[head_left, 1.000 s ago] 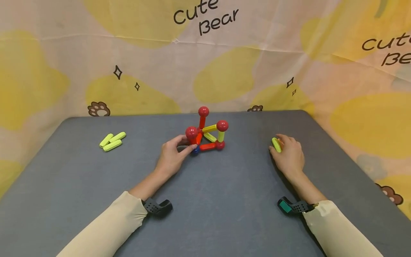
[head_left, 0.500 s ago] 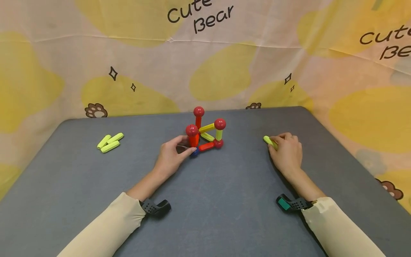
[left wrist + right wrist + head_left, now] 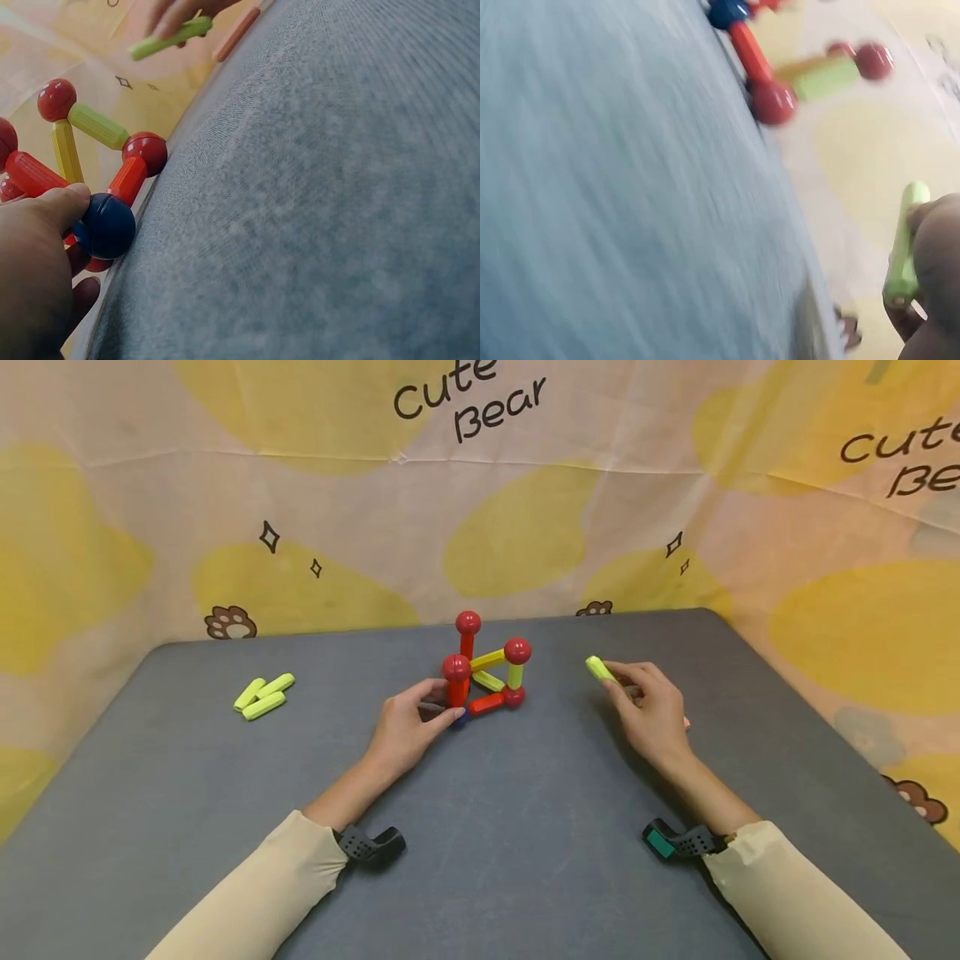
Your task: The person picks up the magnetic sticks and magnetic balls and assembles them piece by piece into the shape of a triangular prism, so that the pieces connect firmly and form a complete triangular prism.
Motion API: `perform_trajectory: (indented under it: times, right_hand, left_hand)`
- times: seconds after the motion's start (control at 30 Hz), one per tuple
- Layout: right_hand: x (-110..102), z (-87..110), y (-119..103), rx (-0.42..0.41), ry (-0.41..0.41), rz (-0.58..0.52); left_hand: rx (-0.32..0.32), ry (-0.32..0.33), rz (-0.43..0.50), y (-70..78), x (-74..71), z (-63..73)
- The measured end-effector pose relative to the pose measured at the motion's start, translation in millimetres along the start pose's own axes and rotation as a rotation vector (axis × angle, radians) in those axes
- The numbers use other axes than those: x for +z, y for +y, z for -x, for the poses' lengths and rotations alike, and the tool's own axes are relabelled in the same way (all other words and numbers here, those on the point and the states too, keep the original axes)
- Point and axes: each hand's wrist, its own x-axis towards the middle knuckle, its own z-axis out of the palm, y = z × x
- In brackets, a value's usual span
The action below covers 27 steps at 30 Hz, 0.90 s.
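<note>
A frame of magnetic rods and balls (image 3: pixel 487 703) stands mid-table, with red, yellow and light green rods joined by red balls and one blue ball (image 3: pixel 109 226). My left hand (image 3: pixel 405 722) grips its near left corner, thumb against the blue ball; the fingers behind are partly hidden. To the right, my right hand (image 3: pixel 652 706) pinches a light green magnetic rod (image 3: pixel 598 669) between thumb and fingers, raised over the table and pointing up and left. In the right wrist view this green rod (image 3: pixel 904 255) runs along the fingertips, apart from the frame.
Three loose light green rods (image 3: pixel 264 705) lie together on the left of the grey table (image 3: pixel 480 877). An orange-pink rod (image 3: pixel 238 34) lies beyond the right hand, mostly hidden by it in the head view. A patterned cloth (image 3: pixel 360 510) hangs behind the table's back edge.
My right hand has lifted the green rod off the table and moved it left toward the frame, turning it. My left hand has kept its grip on the frame.
</note>
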Motion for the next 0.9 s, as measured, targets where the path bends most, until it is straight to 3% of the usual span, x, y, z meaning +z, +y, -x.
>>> perform_trajectory:
  times: [0.17, 0.4, 0.63, 0.9]
  right_hand:
    - [12, 2.5, -32, -0.037, -0.108, -0.2]
    - [44, 0.4, -68, -0.119, -0.197, -0.262]
    - [68, -0.8, -80, -0.247, -0.147, -0.238]
    - [81, -0.7, -77, -0.26, -0.066, -0.298]
  left_hand:
    - [-0.008, -0.009, -0.001, 1.3, 0.7, 0.6]
    - [-0.021, -0.015, 0.023, -5.7, -0.1, -2.2]
    - [-0.031, -0.023, 0.077, -11.2, 0.3, -5.3]
    - [-0.016, -0.016, 0.098, -9.6, 1.6, -4.8]
